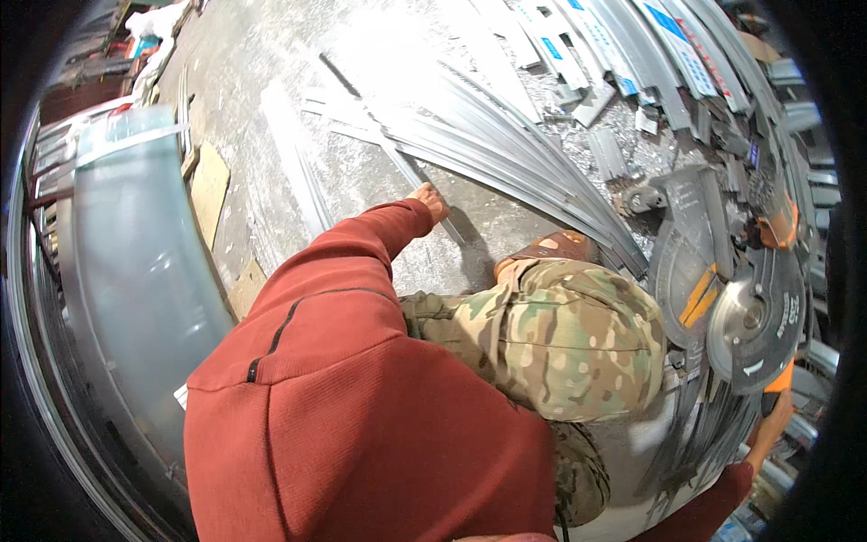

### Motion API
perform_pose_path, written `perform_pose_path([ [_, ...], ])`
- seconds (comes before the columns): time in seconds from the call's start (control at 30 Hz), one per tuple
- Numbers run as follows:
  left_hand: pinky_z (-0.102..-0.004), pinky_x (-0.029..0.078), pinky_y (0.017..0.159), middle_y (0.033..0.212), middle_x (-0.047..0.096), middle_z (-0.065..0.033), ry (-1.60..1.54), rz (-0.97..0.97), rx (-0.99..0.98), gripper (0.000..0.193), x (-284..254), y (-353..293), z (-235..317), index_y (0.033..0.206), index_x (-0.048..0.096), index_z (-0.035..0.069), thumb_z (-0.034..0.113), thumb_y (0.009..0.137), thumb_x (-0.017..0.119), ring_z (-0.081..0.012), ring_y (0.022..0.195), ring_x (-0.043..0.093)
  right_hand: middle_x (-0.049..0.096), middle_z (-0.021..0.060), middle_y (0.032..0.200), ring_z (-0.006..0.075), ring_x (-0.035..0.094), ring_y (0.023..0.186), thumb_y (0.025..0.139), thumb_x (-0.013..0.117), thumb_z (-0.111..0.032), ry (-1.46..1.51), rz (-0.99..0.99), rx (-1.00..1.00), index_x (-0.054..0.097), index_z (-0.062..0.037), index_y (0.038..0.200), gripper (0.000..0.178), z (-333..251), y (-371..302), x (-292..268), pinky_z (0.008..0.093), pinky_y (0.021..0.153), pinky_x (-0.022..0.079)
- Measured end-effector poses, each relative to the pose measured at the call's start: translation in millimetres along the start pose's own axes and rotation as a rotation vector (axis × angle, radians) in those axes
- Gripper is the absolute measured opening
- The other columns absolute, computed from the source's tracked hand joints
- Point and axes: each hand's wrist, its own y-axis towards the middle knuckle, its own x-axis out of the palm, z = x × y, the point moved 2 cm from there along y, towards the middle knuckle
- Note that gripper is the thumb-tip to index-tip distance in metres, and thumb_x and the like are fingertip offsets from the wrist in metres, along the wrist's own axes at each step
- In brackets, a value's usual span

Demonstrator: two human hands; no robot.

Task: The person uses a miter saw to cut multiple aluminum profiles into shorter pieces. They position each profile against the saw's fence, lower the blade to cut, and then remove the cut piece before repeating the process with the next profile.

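My left hand (431,203), at the end of a red sleeve, is closed round a long thin metal profile (403,164). The strip slants from the far left down to a short end just past my fingers. At the right edge my right hand (773,423) is wrapped round the orange handle (782,376) of a miter saw (751,312). A round blade and dark guard sit above the saw's base, which carries a yellow-orange insert (699,296). Part of my right hand is lost in the dark rim. Between my hands is my bent knee in camouflage trousers (578,339).
A fan of long silvery profiles (506,172) lies on the floor ahead, its near ends by the saw. Offcuts (608,154) and metal shavings are scattered at the far right. Large glass-like panels (135,226) stand on the left beside a tan board (209,194). My brown shoe (560,246) is near the profiles.
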Motion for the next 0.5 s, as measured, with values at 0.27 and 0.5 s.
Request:
perform_pose_path([
  [0.27,-0.0375,0.04,0.087,0.092,0.068,-0.0031,-0.102,-0.107,-0.253,0.015,12.1,-51.6,17.6,0.09,0.07,0.02,0.021,0.087,0.055,-0.0196,0.097,0.063,0.053,0.0223,0.137,0.0336,0.051,0.124,0.102,0.043,-0.035,0.184,-0.017,0.143,0.054,0.0097,0.129,0.054,1.8,-3.9,-4.0,0.0398,0.105,0.036],
  [0.5,-0.0404,0.041,0.093,0.104,0.069,-0.0054,-0.278,-0.253,-0.397,0.021,44.5,-52.3,27.8,0.1,0.071,0.02,0.024,0.091,0.053,-0.0221,0.108,0.061,0.053,0.0223,0.136,0.0331,0.051,0.124,0.102,0.043,-0.036,0.098,-0.058,0.133,0.054,0.0101,0.129,0.055,4.4,2.4,-20.3,0.0393,0.104,0.037],
])
